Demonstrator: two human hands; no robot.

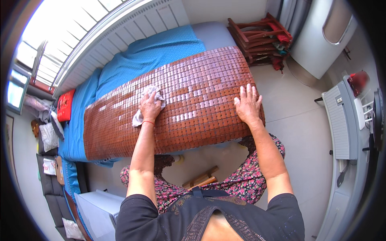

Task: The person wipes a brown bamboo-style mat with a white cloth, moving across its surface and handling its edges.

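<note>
1. While a pale, crumpled cloth (pixel 137 119) is pressed onto the brown tiled mat (pixel 201 110) by the left hand (pixel 150 107), the step in hand is judged to be wiping.
2. Location: the mat is spread over a blue cover (pixel 150 44), directly in front of the person; the cloth is placed left of the mat's middle.
3. Left hand: the fingers are curled over the bunched cloth, whose ends are seen beyond the fingers and beside the wrist. The palm side is hidden, so firmness of grip cannot be told.
4. Right hand (pixel 248 106): opened, fingers spread, laid near the mat's right end. Nothing is held.
5. Surface: a bright sheen is noted on many tiles; whether it is moisture or window light cannot be told.
6. Method, as judged: the cloth is best folded into a flat pad, so that loose ends are not dragged or caught in the gaps. Strokes should be run along the tile rows, slightly overlapped, under even pressure.
7. Caution: the mat could be slid or rucked over the soft cover; steady downward pressure by the right hand is advised. Clean cloth faces should be turned out regularly.
</note>
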